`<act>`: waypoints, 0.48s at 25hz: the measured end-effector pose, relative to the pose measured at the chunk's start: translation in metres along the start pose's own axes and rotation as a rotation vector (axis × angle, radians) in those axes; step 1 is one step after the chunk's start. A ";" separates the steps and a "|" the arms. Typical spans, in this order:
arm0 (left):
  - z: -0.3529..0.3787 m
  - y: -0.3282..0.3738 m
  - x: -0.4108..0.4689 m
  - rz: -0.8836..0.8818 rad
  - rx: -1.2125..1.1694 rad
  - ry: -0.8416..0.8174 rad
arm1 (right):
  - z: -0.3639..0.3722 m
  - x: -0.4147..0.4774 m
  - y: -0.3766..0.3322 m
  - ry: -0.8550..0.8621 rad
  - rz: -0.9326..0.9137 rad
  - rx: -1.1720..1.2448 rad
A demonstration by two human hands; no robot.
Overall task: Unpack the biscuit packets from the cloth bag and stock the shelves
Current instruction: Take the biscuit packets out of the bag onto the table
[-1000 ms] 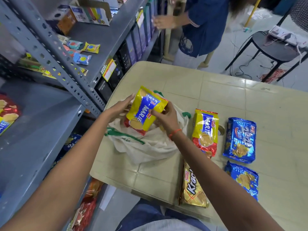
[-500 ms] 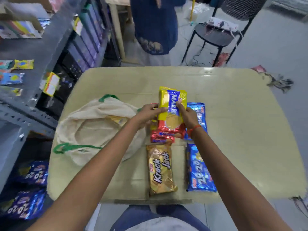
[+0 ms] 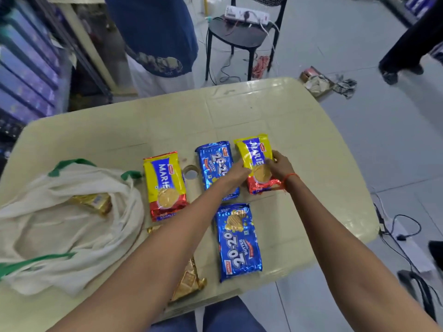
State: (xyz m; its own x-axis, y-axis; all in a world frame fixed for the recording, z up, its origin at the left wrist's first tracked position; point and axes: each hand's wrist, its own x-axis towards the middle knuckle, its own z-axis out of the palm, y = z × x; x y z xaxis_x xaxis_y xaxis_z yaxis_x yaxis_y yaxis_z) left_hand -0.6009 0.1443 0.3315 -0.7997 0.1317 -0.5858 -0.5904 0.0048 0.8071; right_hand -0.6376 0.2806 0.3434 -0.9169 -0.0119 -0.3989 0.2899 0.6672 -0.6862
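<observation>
This looks like a small shop or stockroom. At the upper left of the frame a shelf rack [image 3: 31, 75] holds rows of matching blue-purple boxes [image 3: 21, 68]. Branded biscuit packets [image 3: 238, 240] lie on a cream plastic worktop [image 3: 119, 135], above a pale tiled floor [image 3: 383, 140] trailing cables [image 3: 407, 226].

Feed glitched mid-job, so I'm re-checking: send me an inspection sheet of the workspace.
Surface: beige table, partly bare.
Job's things: cloth bag open, gold packet inside; lying out: yellow packet, far blue packet, near blue packet, second gold packet under the left forearm.
Clutter: tape roll beside the yellow packet.
Hands: left hand and right hand grip a second yellow packet.
Cables: wires on the floor at right; power strip on the stool.
Surroundings: shelves at left; person standing beyond the table.
</observation>
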 end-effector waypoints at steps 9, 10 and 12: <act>-0.023 0.010 -0.011 0.083 0.162 0.117 | 0.029 -0.004 -0.039 0.114 0.017 -0.216; -0.036 0.010 -0.018 0.115 0.161 0.216 | 0.043 -0.012 -0.053 0.132 -0.047 -0.245; -0.067 0.009 -0.035 0.113 0.071 0.364 | 0.076 -0.026 -0.082 0.111 -0.157 -0.277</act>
State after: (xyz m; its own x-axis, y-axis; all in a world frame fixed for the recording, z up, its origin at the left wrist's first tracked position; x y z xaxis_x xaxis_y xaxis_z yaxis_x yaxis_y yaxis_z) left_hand -0.5850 0.0733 0.3542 -0.8532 -0.2246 -0.4708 -0.4978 0.0810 0.8635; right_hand -0.6166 0.1696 0.3633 -0.9732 -0.0592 -0.2222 0.0713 0.8410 -0.5364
